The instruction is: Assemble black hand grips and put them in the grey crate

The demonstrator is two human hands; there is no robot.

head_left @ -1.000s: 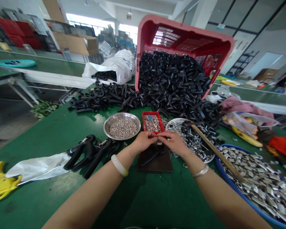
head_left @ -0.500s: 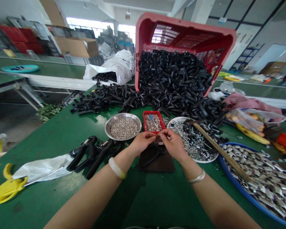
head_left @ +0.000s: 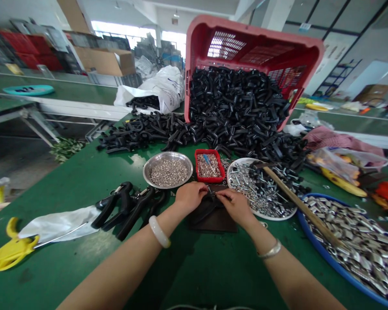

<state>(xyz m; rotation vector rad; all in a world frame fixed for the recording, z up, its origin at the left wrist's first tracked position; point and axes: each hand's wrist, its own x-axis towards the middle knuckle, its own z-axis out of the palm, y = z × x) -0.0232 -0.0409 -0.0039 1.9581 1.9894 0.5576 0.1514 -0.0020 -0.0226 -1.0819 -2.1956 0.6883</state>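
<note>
Over a dark square pad (head_left: 224,219) on the green table, my two hands work close together. A black plastic handle (head_left: 203,209) lies on the pad with small metal parts at its upper end. My left hand (head_left: 191,197), closed in a pinch, is at that upper end; what its fingertips grip is too small to make out. My right hand (head_left: 235,205) pinches at a small metal piece (head_left: 213,195) beside it, its kind unclear. Just beyond stand a red tray (head_left: 209,165) of small rivet-like pins with a blue-handled tool and a steel bowl (head_left: 151,183) of tiny metal parts.
A red crate (head_left: 255,34) spills black handles (head_left: 233,112) across the back. To the right are a white plate (head_left: 280,218) of screws and a blue basin (head_left: 313,241) of metal pieces, with a hammer (head_left: 297,202) across them. Black hand tools (head_left: 129,211) lie left.
Both hands have lowered slightly toward the pad, and the fingertips are a little farther apart. Metal parts at the handle's end now show between them.
</note>
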